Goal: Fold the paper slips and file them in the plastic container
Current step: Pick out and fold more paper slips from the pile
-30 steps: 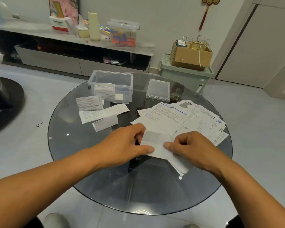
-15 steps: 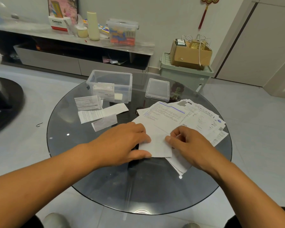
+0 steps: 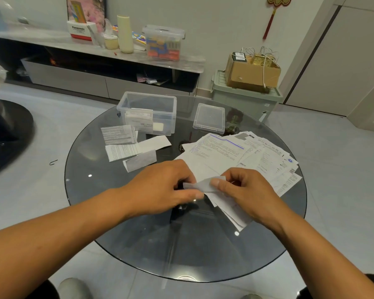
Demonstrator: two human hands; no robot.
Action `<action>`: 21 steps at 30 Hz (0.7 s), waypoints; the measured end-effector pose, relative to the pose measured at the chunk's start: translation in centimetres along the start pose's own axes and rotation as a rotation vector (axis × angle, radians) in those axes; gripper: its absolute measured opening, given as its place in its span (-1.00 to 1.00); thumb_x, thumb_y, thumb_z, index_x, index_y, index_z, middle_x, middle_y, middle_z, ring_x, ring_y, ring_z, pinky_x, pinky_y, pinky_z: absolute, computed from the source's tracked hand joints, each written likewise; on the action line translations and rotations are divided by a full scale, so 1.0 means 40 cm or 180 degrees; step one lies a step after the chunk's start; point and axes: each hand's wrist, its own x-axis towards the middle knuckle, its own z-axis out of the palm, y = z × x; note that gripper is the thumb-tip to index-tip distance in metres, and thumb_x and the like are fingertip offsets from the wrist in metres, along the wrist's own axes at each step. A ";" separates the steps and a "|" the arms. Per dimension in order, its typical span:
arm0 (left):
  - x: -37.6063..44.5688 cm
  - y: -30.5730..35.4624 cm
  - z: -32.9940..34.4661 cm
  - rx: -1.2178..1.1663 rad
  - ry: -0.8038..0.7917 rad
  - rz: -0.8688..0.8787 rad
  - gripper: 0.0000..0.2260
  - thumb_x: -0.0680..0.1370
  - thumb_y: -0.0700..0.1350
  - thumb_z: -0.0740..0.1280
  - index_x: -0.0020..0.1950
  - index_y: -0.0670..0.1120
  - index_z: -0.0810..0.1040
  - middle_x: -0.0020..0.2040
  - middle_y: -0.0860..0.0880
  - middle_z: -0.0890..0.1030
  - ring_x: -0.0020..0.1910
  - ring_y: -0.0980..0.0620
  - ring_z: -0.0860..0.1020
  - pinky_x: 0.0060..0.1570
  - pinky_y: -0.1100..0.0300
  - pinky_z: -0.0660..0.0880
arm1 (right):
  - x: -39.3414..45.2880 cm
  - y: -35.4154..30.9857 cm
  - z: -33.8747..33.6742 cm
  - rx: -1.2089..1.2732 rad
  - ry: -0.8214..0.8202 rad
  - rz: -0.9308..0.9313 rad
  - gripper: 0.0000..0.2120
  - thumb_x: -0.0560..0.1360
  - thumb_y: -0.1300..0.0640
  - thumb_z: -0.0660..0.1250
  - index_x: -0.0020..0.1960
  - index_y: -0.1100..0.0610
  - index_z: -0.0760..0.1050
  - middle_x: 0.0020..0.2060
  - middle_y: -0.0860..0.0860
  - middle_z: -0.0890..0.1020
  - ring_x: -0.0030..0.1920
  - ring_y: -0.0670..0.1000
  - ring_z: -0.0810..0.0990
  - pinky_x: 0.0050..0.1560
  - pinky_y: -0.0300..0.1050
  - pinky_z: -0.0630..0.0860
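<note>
Both hands hold one small white paper slip (image 3: 200, 184) just above the round glass table (image 3: 138, 234). My left hand (image 3: 162, 186) pinches its left end and my right hand (image 3: 244, 190) pinches its right end, the slip bent between them. A spread pile of printed papers (image 3: 246, 154) lies behind and under my right hand. The clear plastic container (image 3: 148, 112) stands open at the table's far side, with folded slips upright against its front wall. Its lid (image 3: 209, 118) lies to its right.
Three folded slips (image 3: 130, 145) lie on the glass left of centre, in front of the container. Beyond the table are a low shelf unit (image 3: 95, 67) with boxes and bottles, and a green bin (image 3: 244, 98) carrying a cardboard box.
The slip lay flat under both hands half a second ago. Now both hands have lifted it slightly and bent it between their fingertips.
</note>
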 end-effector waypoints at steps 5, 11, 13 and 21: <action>0.003 0.008 0.011 -0.0650 0.0125 -0.0537 -0.91 0.55 0.13 0.41 -0.07 0.17 0.57 -0.22 0.23 0.57 -0.28 0.21 0.53 -0.26 0.22 0.39 | 0.009 0.005 0.015 0.0042 0.0196 0.0175 -0.83 0.45 0.05 0.56 -0.21 0.04 0.59 -0.35 -0.07 0.59 -0.35 -0.13 0.49 -0.24 -0.12 0.42; 0.001 -0.001 0.021 -0.0489 0.0135 -0.0319 -0.42 0.51 0.14 0.47 0.48 0.23 0.34 0.31 0.21 0.40 0.07 0.23 0.50 0.15 0.18 0.49 | 0.012 0.003 0.023 0.0398 0.0044 -0.0020 -0.56 0.44 0.24 0.57 0.15 -0.17 0.55 -0.18 0.00 0.68 -0.28 -0.14 0.58 -0.10 -0.12 0.56; 0.003 -0.002 0.016 -0.0670 0.0123 -0.0157 -0.43 0.52 0.14 0.46 0.50 0.23 0.36 0.39 0.23 0.38 0.28 0.21 0.45 0.27 0.19 0.44 | 0.010 -0.002 0.016 0.0568 -0.0071 -0.0219 -0.53 0.46 0.27 0.55 0.21 -0.17 0.54 -0.16 0.01 0.70 -0.27 -0.13 0.59 -0.11 -0.19 0.55; 0.011 0.034 -0.010 -0.2164 0.0099 -0.0871 -0.92 0.63 -0.09 0.37 0.03 -0.08 0.60 -0.10 0.00 0.74 -0.33 0.10 0.58 -0.24 0.16 0.56 | 0.000 -0.031 0.013 0.1428 0.0503 -0.0588 -0.67 0.45 0.25 0.56 0.15 0.00 0.62 -0.17 0.11 0.68 -0.17 0.09 0.59 0.03 0.21 0.60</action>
